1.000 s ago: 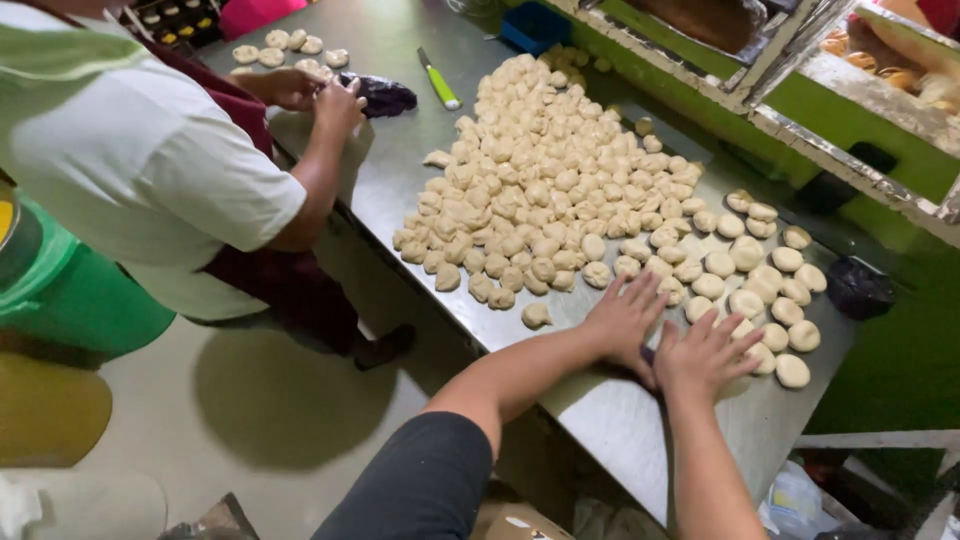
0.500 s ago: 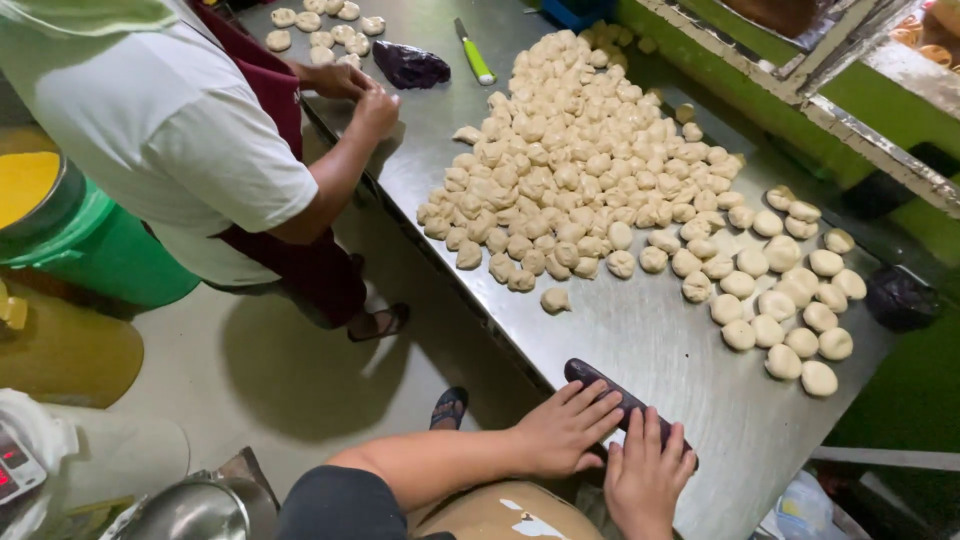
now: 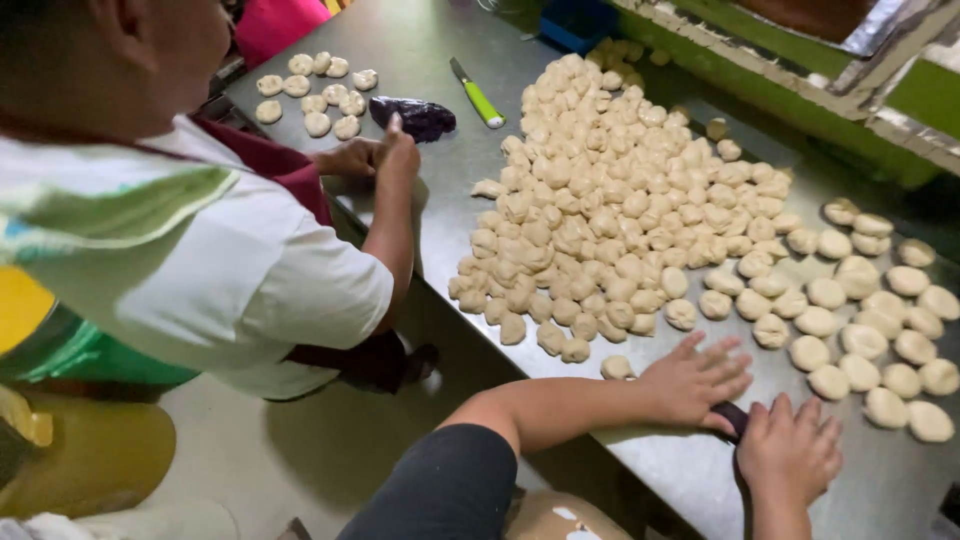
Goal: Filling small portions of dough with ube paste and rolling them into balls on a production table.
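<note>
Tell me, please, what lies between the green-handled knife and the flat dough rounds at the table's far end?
In the head view, a dark purple lump of filling lies between the green-handled knife and the flat dough rounds, with a co-worker's hand touching it.

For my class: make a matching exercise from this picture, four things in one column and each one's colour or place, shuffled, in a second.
Things:
1. knife handle
2. lump of filling
3. big heap of dough pieces
4. dark rolling pin

Descriptions:
A. purple, by the co-worker's hand
B. pale cream, mid-table
C. under the person's two hands
D. bright green

Pairs: 1-D, 2-A, 3-B, 4-C
</note>
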